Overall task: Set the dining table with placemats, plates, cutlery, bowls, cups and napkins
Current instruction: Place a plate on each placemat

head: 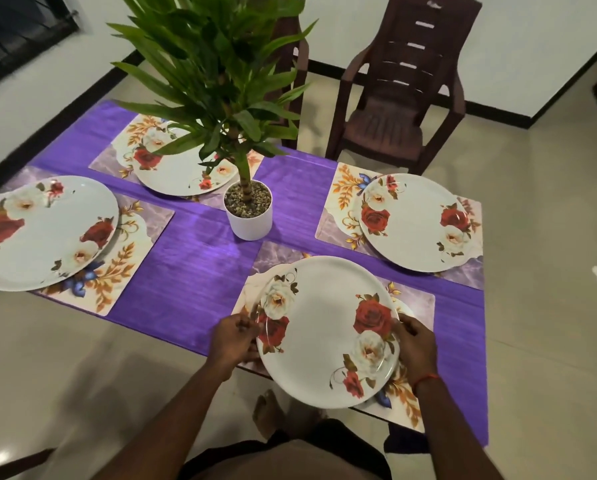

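A white plate with red and white roses (pixel 321 327) lies over the near placemat (pixel 418 303) at the table's front edge. My left hand (pixel 233 336) grips its left rim and my right hand (pixel 416 344) grips its right rim. Three more rose plates lie on their own floral placemats: one at the left (pixel 44 233) on a mat (pixel 127 261), one at the back (pixel 179 171) partly hidden by leaves, and one at the right (pixel 418 223) on a mat (pixel 342 202). No cutlery, bowls, cups or napkins are in view.
A potted plant in a white pot (pixel 249 216) stands mid-table on the purple tablecloth (pixel 189 265), its leaves reaching over the back plate. A brown plastic chair (pixel 394 98) stands behind the table at the right. My bare foot (pixel 267 412) is on the tiled floor below the table edge.
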